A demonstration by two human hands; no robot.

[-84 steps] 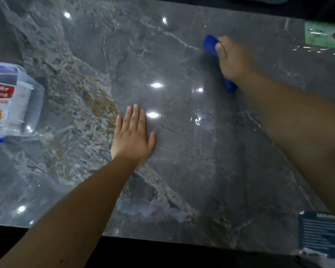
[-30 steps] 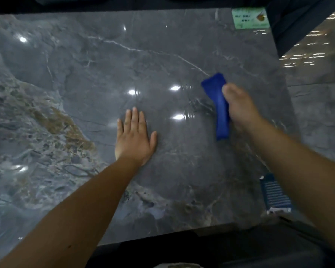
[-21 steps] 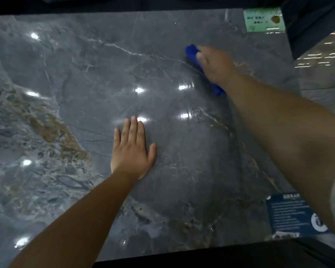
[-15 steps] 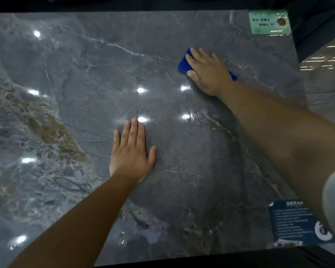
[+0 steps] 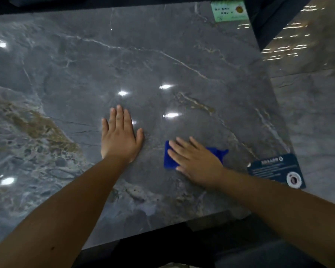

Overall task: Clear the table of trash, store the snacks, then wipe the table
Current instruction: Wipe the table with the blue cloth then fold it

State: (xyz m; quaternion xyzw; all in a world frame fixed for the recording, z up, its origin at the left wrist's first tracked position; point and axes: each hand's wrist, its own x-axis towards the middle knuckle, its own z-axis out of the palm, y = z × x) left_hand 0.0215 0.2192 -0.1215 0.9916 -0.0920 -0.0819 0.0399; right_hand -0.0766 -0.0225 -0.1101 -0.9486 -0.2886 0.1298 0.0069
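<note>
Right, head cam only: left hand (image 5: 120,139) lies palm-down on the grey marble tabletop (image 5: 85,74), fingers (image 5: 120,115) straight and close together, thumb spread out to the rt side, nothing under or in it. Right hand (image 5: 196,163) is flat on a blue cloth (image 5: 169,158), fingers a bit apart and stretched across it, pressing it to the surface, not curled around it. Cloth pokes out past the fingertips on the left and behind the knuckles on the rt, w/ a small corner sticking up there. Hands are near each other but apart, bare stone between thumb and cloth. Dark blue card (image 5: 277,170) lies just rt of the right wrist at the table edge; green label (image 5: 229,11) sits far beyond the fingertips, at the far corner.
</note>
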